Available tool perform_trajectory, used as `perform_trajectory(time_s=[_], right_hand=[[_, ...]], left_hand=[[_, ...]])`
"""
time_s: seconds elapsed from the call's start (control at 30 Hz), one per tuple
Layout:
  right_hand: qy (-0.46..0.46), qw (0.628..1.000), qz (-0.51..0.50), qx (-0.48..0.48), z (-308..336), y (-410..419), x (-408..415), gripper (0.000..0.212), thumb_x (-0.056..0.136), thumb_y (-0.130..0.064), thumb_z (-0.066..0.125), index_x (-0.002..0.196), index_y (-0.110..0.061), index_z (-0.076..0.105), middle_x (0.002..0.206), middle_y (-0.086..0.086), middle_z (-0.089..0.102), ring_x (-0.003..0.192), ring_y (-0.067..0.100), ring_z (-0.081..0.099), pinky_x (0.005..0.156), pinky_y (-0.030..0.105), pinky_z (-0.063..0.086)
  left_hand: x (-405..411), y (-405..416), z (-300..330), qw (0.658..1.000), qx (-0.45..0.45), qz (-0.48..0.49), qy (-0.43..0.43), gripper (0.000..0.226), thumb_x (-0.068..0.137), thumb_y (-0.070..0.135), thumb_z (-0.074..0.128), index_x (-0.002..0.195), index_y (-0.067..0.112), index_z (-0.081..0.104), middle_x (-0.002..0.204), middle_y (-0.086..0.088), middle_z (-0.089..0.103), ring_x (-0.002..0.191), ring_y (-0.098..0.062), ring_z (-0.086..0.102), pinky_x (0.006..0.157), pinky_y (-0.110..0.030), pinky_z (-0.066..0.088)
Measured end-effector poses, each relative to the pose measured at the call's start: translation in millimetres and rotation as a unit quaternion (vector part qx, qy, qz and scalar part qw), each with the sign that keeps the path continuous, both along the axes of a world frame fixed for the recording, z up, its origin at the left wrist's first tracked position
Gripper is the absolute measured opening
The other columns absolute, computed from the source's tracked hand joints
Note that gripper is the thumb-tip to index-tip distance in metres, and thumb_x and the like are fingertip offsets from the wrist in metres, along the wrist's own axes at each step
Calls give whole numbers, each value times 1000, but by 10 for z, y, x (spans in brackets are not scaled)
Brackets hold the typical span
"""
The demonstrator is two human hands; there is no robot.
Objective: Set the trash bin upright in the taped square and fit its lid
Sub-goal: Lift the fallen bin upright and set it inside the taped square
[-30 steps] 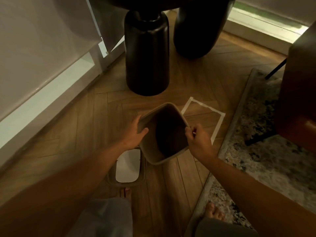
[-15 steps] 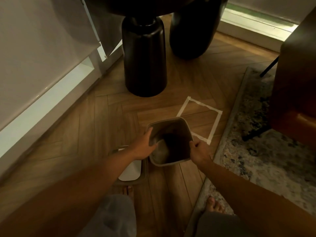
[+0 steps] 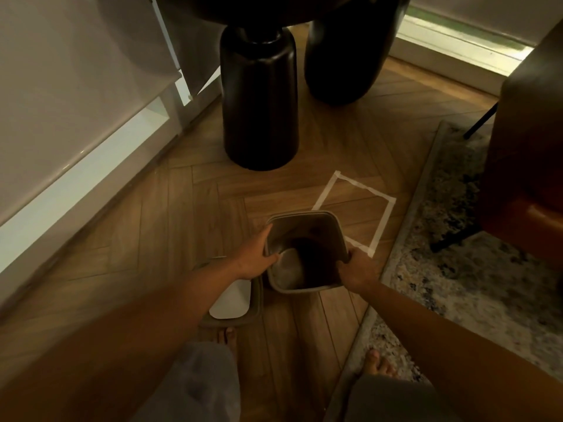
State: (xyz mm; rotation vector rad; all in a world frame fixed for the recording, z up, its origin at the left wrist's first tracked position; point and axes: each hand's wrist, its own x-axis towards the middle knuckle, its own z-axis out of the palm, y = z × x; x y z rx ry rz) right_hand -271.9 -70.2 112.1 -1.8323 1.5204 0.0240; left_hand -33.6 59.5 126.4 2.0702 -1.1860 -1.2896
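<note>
The grey trash bin stands upright with its open mouth facing up, on the wooden floor just near-left of the white taped square, overlapping the square's near-left corner. My left hand grips the bin's left rim, fingers over the edge. My right hand holds the right near corner of the rim. The lid, grey-framed with a white panel, lies flat on the floor left of the bin, partly under my left forearm.
Two thick black furniture legs stand behind the square. A patterned rug borders the square on the right, with a brown chair on it. A white cabinet runs along the left. My bare feet are below.
The bin has gone from tilted, mouth towards me, to upright and lower near the floor. Both hands kept their hold on the rim. The view shifted slightly.
</note>
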Motion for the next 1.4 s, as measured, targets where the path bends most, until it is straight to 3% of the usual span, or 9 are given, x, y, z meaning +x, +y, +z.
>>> perform_trajectory(time_s=[0.13, 0.23, 0.63, 0.77, 0.87, 1.03, 1.1, 1.2, 1.4], right_hand=[[15, 1000, -6, -1, -34, -55, -69, 16, 95, -10, 62, 104, -1, 71, 93, 8, 73, 76, 20, 68, 64, 30, 56], [1, 999, -34, 10, -80, -88, -173, 21, 96, -8, 61, 93, 9, 72, 88, 21, 76, 79, 35, 74, 70, 45, 64], [43, 989, -75, 120, 28, -62, -648, 23, 90, -11, 64, 72, 1, 70, 61, 12, 66, 53, 23, 64, 49, 28, 52], [50, 985, -62, 155, 139, -29, -797, 24, 93, -8, 64, 75, 5, 73, 75, 21, 75, 64, 30, 72, 58, 35, 58], [54, 981, -55, 178, 184, 1, -889, 28, 97, -5, 62, 70, -4, 68, 74, 12, 73, 62, 20, 69, 44, 22, 52], [115, 984, 38, 134, 194, -15, -915, 31, 100, -14, 56, 71, -5, 65, 71, 8, 64, 67, 20, 62, 50, 21, 44], [136, 984, 67, 96, 234, -29, -866, 23, 97, -25, 56, 92, -5, 66, 88, 6, 63, 79, 21, 64, 52, 21, 44], [148, 983, 105, 14, 323, -23, -750, 61, 87, -37, 63, 137, -7, 49, 135, 14, 56, 118, 34, 62, 88, 43, 59], [60, 984, 153, -76, 751, 77, -170, 69, 96, -35, 66, 155, -14, 38, 161, 9, 37, 143, 33, 43, 114, 47, 45]], left_hand=[[-25, -7, 19, 1000, -2, 8, 13, 97, 87, 44, 68, 163, 30, 9, 166, -5, 30, 150, -25, 35, 119, -50, 36], [-77, -99, 89, 999, -14, 24, 27, 91, 91, 31, 72, 162, 28, 15, 158, -3, 44, 141, -22, 47, 117, -48, 41], [-454, -469, 128, 999, -15, -4, 36, 90, 90, 22, 73, 161, 28, 19, 157, -8, 44, 143, -27, 46, 114, -49, 44], [-581, -517, 142, 998, -7, -29, 49, 90, 91, 20, 72, 162, 28, 17, 161, -9, 38, 148, -28, 39, 116, -50, 41], [-650, -509, 108, 998, -6, -55, 32, 89, 91, 20, 72, 161, 28, 18, 161, -8, 37, 145, -27, 42, 115, -45, 42], [-635, -425, 65, 993, -19, -117, -12, 92, 90, 26, 73, 162, 28, 15, 169, -5, 19, 153, -27, 28, 120, -45, 35], [-620, -392, 71, 989, -19, -145, -36, 92, 92, 27, 71, 163, 27, 13, 172, -3, 8, 156, -25, 18, 123, -44, 29], [-573, -342, 93, 987, -24, -151, -51, 89, 93, 30, 69, 163, 26, 14, 172, -1, 3, 156, -25, 15, 124, -44, 26], [-293, -178, 141, 995, -21, -88, -44, 68, 98, 25, 64, 157, 19, 32, 159, -9, 41, 146, -27, 40, 112, -38, 38]])
